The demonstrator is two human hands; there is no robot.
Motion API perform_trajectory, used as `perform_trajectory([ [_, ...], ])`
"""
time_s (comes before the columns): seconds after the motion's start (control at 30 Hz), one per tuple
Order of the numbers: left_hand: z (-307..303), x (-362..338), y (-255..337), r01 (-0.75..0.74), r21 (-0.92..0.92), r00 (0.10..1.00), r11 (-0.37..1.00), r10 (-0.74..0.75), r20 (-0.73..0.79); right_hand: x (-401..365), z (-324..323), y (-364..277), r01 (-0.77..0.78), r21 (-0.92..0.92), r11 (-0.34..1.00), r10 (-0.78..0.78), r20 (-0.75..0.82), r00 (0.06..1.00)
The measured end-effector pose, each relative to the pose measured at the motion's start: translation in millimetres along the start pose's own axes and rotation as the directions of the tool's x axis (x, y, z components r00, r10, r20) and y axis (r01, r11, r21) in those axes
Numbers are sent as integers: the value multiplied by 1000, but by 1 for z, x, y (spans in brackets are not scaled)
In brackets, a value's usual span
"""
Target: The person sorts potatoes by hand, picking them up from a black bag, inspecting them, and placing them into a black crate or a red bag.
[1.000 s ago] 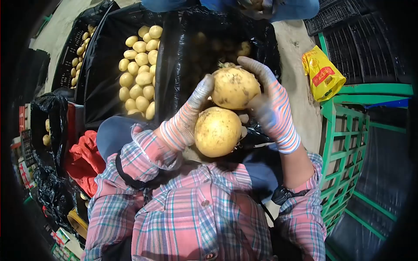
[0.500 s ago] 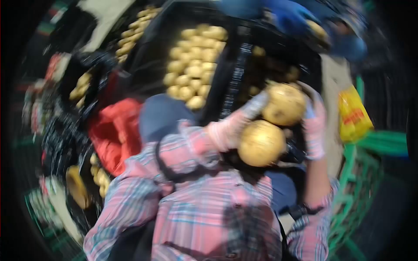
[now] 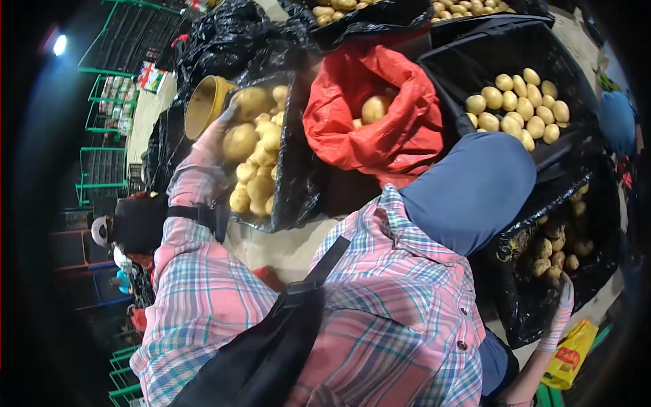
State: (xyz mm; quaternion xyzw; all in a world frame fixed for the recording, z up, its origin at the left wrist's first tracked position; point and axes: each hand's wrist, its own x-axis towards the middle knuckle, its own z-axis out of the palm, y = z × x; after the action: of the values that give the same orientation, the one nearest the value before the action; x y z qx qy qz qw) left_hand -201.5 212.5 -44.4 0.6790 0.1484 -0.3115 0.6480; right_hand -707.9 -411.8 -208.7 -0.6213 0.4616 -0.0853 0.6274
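My left hand [image 3: 215,140], in a pale glove, reaches into a black-lined crate [image 3: 296,102] at the left. Its fingers curl against two large potatoes, one lower [image 3: 240,142] and one upper [image 3: 251,104], over several smaller potatoes [image 3: 260,188]. Part of the grip is hidden and slightly blurred. At the lower right, my right hand [image 3: 564,302], gloved too, has its fingers stretched down at the edge of another black-lined crate [image 3: 519,308]. Dusty potatoes [image 3: 553,261] lie beside its fingertips, and it appears to hold nothing.
A red sack [image 3: 332,139] with potatoes inside stands between the crates. Right of it, a black-lined crate [image 3: 468,64] holds several clean potatoes [image 3: 522,108]. A yellow tub [image 3: 203,108] sits by the left crate. A yellow bag [image 3: 573,353] lies lower right; another person's blue glove [image 3: 616,122] shows far right.
The view has swung left. My left hand has moved from the dusty-potato crate to the left crate with the large potatoes. My right hand has come away from them and lowered to the dusty potatoes.
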Motion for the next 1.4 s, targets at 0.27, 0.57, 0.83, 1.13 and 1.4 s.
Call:
perform_trajectory([
  [0.27, -227, 13, -132, 24, 209, 783, 978, 111, -612, 2, 2, 31, -184, -62, 981, 184, 4, 983],
  [0.57, -89, 124, -60, -660, 353, 570, 663, 748, -339, 23, -15, 37, -234, -92, 968, 213, -193, 958],
  [0.83, 342, 67, 13, -680, -244, 483, 691, 673, 559, 25, -27, 29, 106, -654, 749, -278, -164, 947],
  [1.13, 573, -6, -52, -104, -318, -76, 943, 311, 947, 71, 15, 77, -88, -884, 459, 199, 5, 980],
  [1.4, 624, 3, -95, -21, -61, 408, 998, 64, 911, 134, 57, 256, -259, -902, 346, 769, 114, 629],
])
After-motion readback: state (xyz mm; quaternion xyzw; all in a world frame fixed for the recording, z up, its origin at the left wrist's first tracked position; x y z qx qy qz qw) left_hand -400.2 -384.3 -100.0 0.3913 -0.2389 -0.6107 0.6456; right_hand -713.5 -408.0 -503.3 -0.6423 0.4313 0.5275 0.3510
